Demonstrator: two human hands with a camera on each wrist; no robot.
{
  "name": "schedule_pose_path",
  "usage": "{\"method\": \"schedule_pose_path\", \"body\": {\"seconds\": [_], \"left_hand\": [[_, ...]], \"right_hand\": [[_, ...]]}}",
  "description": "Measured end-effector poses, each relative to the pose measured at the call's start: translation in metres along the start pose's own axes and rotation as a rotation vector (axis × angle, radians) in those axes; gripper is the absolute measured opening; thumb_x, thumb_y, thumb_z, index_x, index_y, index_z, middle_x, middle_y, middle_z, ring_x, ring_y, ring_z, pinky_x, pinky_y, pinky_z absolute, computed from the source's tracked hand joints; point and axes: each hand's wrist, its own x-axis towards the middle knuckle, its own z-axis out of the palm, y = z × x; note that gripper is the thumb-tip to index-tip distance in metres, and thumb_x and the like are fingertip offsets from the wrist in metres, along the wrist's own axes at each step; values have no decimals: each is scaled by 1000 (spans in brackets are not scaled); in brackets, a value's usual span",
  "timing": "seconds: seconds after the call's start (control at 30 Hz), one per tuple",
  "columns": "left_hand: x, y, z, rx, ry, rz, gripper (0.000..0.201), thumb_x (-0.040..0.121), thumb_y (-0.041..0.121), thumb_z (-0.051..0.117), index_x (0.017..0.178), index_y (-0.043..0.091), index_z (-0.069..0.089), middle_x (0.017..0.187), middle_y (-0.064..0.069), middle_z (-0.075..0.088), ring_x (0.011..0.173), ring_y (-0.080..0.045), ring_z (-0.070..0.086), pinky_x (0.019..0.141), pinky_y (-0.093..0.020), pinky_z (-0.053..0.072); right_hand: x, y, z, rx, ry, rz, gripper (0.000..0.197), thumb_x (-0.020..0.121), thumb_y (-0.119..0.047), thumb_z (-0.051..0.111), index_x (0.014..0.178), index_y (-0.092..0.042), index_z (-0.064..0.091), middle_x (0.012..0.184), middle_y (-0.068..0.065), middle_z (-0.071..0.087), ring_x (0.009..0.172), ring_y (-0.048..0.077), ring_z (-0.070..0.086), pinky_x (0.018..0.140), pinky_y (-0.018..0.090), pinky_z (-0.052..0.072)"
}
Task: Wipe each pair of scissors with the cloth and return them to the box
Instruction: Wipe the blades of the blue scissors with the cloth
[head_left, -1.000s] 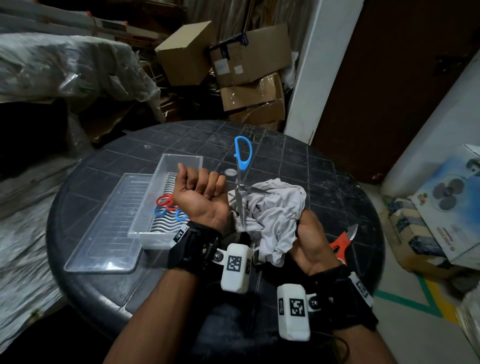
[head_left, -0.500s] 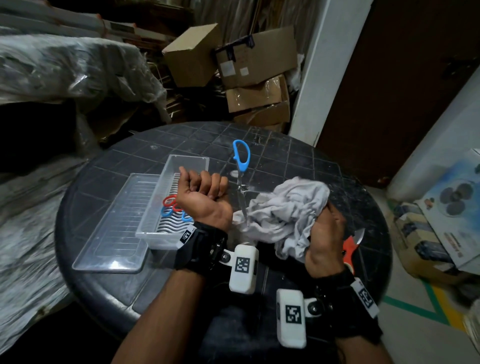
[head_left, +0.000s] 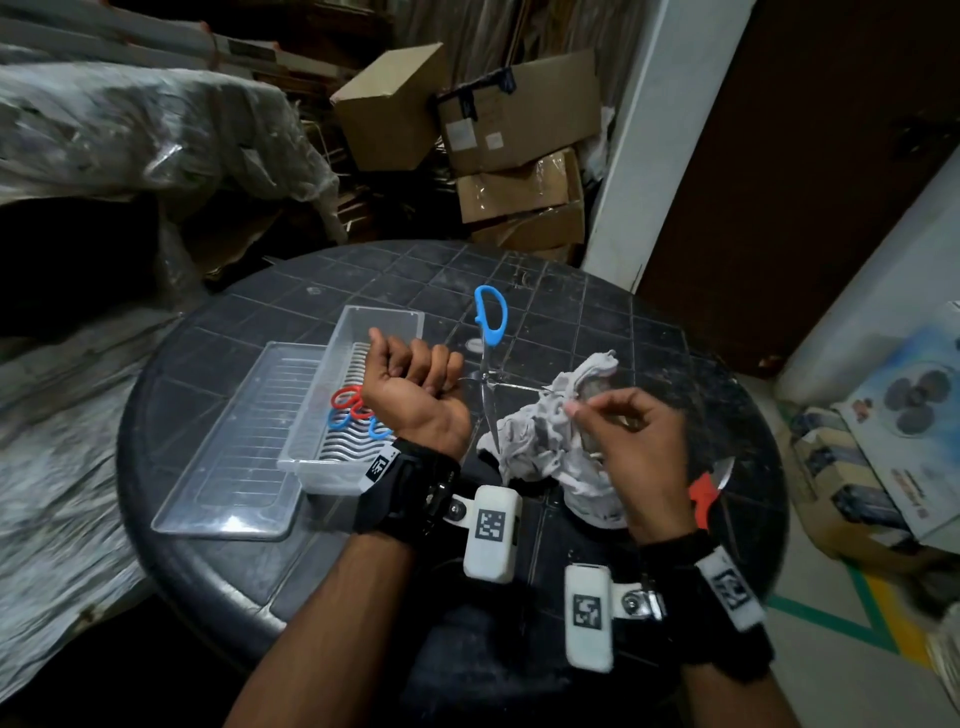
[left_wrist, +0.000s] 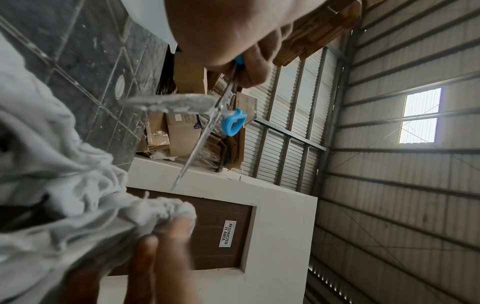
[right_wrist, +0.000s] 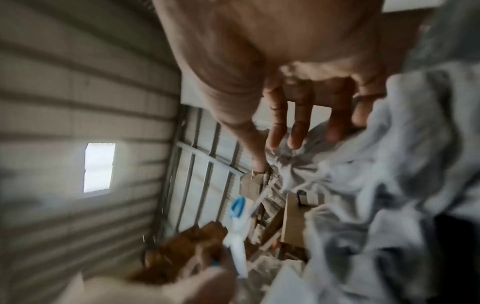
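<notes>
Left hand: the left hand (head_left: 415, 395), palm up with fingers curled, grips one blue handle loop of the open blue-handled steel scissors (head_left: 488, 358), held above the table with the other loop pointing away.
Right hand: the right hand (head_left: 628, 441) has its fingers bent into the crumpled pale grey cloth (head_left: 550, 447), pinching a fold near one blade tip.
Blades: spread wide, one pointing toward the person, the other toward the cloth.
Cut risk: bare fingertips (right_wrist: 298, 142) sit just beside the exposed point; I judge a slip could nick them or snag the fabric.
Grip risk: held by one loop only, the scissors could swing or snap shut under pressure.
Box: the clear plastic box (head_left: 363, 332) lies beside the left wrist, holding red- and blue-handled scissors (head_left: 353, 410); an elbow nudge might shift it.
Edge: red-handled shears (head_left: 706, 493) lie behind the right wrist near the round dark tiled table (head_left: 623, 322) rim, and could be knocked off.
</notes>
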Motion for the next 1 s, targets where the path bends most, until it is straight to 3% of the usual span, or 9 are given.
{"method": "schedule_pose_path", "body": {"seconds": [0.1, 0.17, 0.23, 0.4, 0.57, 0.63, 0.73, 0.87, 1.0], "left_hand": [[0, 0, 0, 8, 8, 0, 48, 106, 31, 40, 61, 22, 27, 46, 7, 18, 36, -9, 15, 39, -22, 18], [0, 0, 0, 5, 16, -6, 48, 106, 30, 41, 60, 22, 27, 45, 7, 18, 36, -9, 15, 38, -22, 19], [1, 0, 0, 15, 17, -8, 48, 105, 31, 41, 61, 22, 26, 45, 7, 18, 36, -9, 15, 38, -22, 19], [1, 2, 0, 17, 30, -1, 48, 106, 31, 41, 61, 22, 26, 45, 7, 18, 36, -9, 15, 37, -23, 20], [6, 5, -2, -16, 17, 5, 50, 106, 31, 40, 58, 22, 27, 45, 7, 18, 35, -9, 14, 38, -23, 20], [7, 6, -2, -17, 15, 5, 50, 106, 31, 40, 58, 22, 27, 45, 6, 17, 36, -9, 14, 38, -23, 20], [7, 7, -2, -18, 15, 3, 51, 105, 31, 40, 57, 22, 29, 45, 7, 17, 36, -9, 14, 39, -23, 19], [7, 7, -2, -10, 18, 14, 49, 105, 31, 41, 59, 22, 27, 46, 6, 18, 37, -9, 14, 38, -23, 20], [6, 7, -2, -6, 28, 3, 49, 105, 31, 41, 60, 22, 27, 47, 6, 17, 38, -10, 13, 39, -24, 19]], "right_hand": [[-4, 0, 8, -282, 98, -84, 40, 75, -51, 88, 91, -22, 65, 87, -7, 71, 82, 10, 67, 76, 33, 58], [-4, -8, 15, -390, 77, -49, 61, 70, -77, 75, 97, -25, 59, 90, -7, 66, 84, 10, 63, 73, 30, 53], [3, -11, 23, -545, 123, -3, 67, 67, -85, 71, 99, -28, 57, 90, -7, 65, 83, 13, 62, 72, 31, 51], [26, -4, 24, -607, 219, 50, 20, 80, -35, 85, 74, -25, 69, 87, -4, 74, 81, 18, 68, 65, 22, 41], [34, 5, 26, -624, 270, 103, 59, 71, -67, 81, 91, -14, 67, 89, 4, 67, 83, 26, 64, 65, 29, 43], [37, 2, 23, -610, 237, 156, 38, 78, -45, 83, 89, -12, 69, 83, 4, 66, 76, 26, 64, 59, 26, 38], [38, -1, 14, -516, 172, 136, 3, 86, -12, 69, 85, -10, 68, 75, -1, 60, 67, 16, 58, 52, 22, 34], [31, 0, 5, -156, 139, 129, 18, 93, -20, 62, 76, -15, 60, 72, 1, 60, 64, 17, 52, 61, 31, 40], [24, -3, 0, 104, 72, 174, 25, 83, -41, 72, 76, -18, 64, 77, 10, 61, 72, 22, 56, 71, 41, 46]]}}
